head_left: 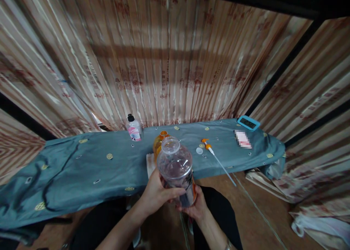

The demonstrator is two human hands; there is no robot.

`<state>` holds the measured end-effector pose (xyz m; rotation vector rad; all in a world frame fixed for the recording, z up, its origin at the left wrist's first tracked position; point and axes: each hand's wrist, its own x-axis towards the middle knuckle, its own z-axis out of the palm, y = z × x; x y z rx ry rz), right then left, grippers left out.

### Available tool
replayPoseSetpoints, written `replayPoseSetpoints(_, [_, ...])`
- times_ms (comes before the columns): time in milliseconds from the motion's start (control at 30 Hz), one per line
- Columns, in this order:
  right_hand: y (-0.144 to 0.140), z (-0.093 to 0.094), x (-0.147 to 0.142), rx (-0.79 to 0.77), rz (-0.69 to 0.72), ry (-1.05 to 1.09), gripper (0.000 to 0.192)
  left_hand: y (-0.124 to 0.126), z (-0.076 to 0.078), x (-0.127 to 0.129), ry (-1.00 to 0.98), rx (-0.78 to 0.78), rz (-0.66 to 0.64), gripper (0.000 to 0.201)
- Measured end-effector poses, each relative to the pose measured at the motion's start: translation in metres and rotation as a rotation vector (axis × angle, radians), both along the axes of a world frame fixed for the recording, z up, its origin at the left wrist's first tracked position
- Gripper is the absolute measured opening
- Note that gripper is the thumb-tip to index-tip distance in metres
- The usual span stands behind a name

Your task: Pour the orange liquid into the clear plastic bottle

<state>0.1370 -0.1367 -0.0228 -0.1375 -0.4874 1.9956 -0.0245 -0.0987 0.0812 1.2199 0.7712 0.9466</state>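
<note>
A clear plastic bottle [176,164] without a cap is held up over my lap, tilted slightly, its open mouth toward me. My left hand [157,191] wraps round its left side, with the thumb across the front. Under and along its right side, my right hand [195,204] grips the lower part. Behind it on the cloth stands an amber bottle [158,142], uncapped and partly hidden by the clear one. To the right lie an orange pump head [208,147] with a long thin tube and a small white cap [199,151].
A patterned blue-green cloth [90,170] covers the bench. A clear bottle with black top and pink label [133,129] stands at the back. At right are a blue-framed digital clock [248,122] and a blurred pink-white packet [242,139]. A white cloth [150,164] lies by the amber bottle; curtains [164,60] hang behind.
</note>
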Motion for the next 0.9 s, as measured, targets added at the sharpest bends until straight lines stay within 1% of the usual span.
replayPoseSetpoints(33, [-0.001,0.002,0.002,0.003,-0.022,-0.007,0.053,0.005,0.002,-0.004,0.001,0.066,0.016,0.086])
replayPoseSetpoints(67, [-0.001,0.004,0.005,0.003,-0.042,-0.015,0.055,0.013,0.003,-0.008,-0.025,0.178,0.074,0.093])
replayPoseSetpoints(133, [-0.002,0.006,0.012,-0.007,-0.084,-0.031,0.062,0.034,0.001,-0.020,-0.040,0.389,0.243,0.101])
replayPoseSetpoints(200, [-0.001,0.009,0.019,-0.029,-0.137,-0.045,0.060,0.060,-0.009,-0.028,0.037,0.518,0.443,0.106])
replayPoseSetpoints(233, [-0.001,0.011,0.022,-0.040,-0.163,-0.054,0.058,0.073,-0.017,-0.030,0.089,0.534,0.492,0.112])
replayPoseSetpoints(267, [0.000,0.012,0.024,-0.051,-0.187,-0.064,0.055,0.086,-0.025,-0.030,0.134,0.523,0.505,0.118])
replayPoseSetpoints(333, [0.001,0.016,0.028,-0.076,-0.232,-0.087,0.052,0.105,-0.042,-0.024,0.202,0.468,0.448,0.126])
replayPoseSetpoints(400, [0.001,0.019,0.031,-0.104,-0.268,-0.112,0.051,0.118,-0.055,-0.014,0.216,0.405,0.384,0.127])
replayPoseSetpoints(467, [0.002,0.020,0.034,-0.131,-0.303,-0.137,0.049,0.124,-0.063,-0.005,0.200,0.355,0.346,0.127])
replayPoseSetpoints(533, [0.002,0.020,0.038,-0.154,-0.328,-0.162,0.048,0.128,-0.066,0.001,0.184,0.316,0.338,0.122])
replayPoseSetpoints(567, [0.002,0.020,0.039,-0.167,-0.335,-0.172,0.048,0.129,-0.067,0.002,0.178,0.306,0.341,0.115])
replayPoseSetpoints(700, [0.003,0.016,0.044,-0.208,-0.334,-0.206,0.050,0.131,-0.066,0.002,0.154,0.304,0.366,0.080])
replayPoseSetpoints(733, [0.003,0.015,0.044,-0.216,-0.336,-0.212,0.050,0.131,-0.065,0.002,0.150,0.300,0.378,0.077])
replayPoseSetpoints(800, [0.004,0.013,0.045,-0.231,-0.335,-0.226,0.049,0.131,-0.064,0.003,0.137,0.299,0.412,0.077])
replayPoseSetpoints(900, [0.005,0.010,0.045,-0.239,-0.329,-0.241,0.051,0.131,-0.060,0.004,0.127,0.317,0.429,0.077])
